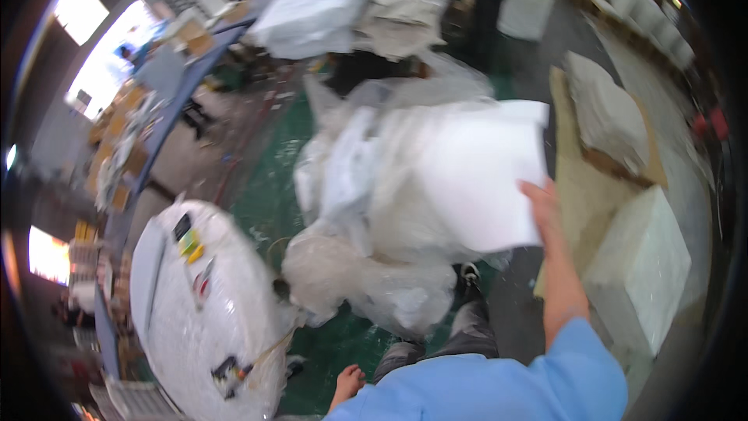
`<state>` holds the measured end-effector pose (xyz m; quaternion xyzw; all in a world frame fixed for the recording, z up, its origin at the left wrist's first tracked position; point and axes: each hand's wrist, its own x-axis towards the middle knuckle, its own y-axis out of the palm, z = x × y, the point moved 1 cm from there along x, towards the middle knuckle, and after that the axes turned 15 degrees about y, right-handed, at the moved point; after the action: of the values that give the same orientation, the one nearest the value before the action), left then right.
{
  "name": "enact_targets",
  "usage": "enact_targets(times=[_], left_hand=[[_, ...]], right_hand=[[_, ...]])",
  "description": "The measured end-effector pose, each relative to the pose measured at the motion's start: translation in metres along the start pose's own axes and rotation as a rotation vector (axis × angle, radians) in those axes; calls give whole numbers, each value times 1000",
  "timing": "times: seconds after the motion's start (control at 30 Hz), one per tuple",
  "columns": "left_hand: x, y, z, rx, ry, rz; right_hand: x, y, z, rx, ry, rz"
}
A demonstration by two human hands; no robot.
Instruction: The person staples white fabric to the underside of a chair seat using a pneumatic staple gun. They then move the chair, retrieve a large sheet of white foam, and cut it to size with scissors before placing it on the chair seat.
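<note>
In the head view, a white sheet is held out by the right hand. It is gripped at its right edge, with the fingers bent around that edge. The sheet is seen in front of the right part of a big heap of clear plastic; whether the two are touching cannot be told, as the sheet is blurred. The left hand is held low, close to the blue shirt, with its fingers curled in. Nothing can be seen in it, but whether something small is tucked inside cannot be told. To the left, scissors and a tape tool are set on a wrapped board. To the right, a white block can be seen. The sheet looks light, so it can likely be held up by one hand. It looks soft and bendy, and a bit smooth, so it may slip or flop. It could be creased or torn if it is pinched hard. It would be best held by two corners, so that it is kept flat.
</note>
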<state>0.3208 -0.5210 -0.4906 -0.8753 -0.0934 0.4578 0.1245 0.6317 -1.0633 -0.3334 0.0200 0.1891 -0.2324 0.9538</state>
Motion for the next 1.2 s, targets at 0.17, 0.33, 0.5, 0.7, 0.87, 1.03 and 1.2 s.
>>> enact_targets(times=[0.17, 0.33, 0.5, 0.7, 0.87, 1.03, 1.2], left_hand=[[2, -42, -38, 501, 338, 243], [-9, -18, -90, 609, 733, 374], [-64, 38, -109, 408, 1096, 519], [-139, 75, -91, 381, 1516, 326], [-188, 68, -55, 3, 1448, 326], [-241, 31, -73, 139, 1678, 288], [-314, -15, -131, 436, 1954, 203]], right_hand=[[-123, -22, 15, 178, -91, -46], [-204, -3, -3, 324, -185, 69], [-267, 33, -25, 439, -205, 91], [-368, 32, -54, 517, -216, 250], [-436, -45, -62, 483, -193, 285], [-492, -95, -39, 314, -422, 85], [-531, -129, 5, 184, -558, 388]])
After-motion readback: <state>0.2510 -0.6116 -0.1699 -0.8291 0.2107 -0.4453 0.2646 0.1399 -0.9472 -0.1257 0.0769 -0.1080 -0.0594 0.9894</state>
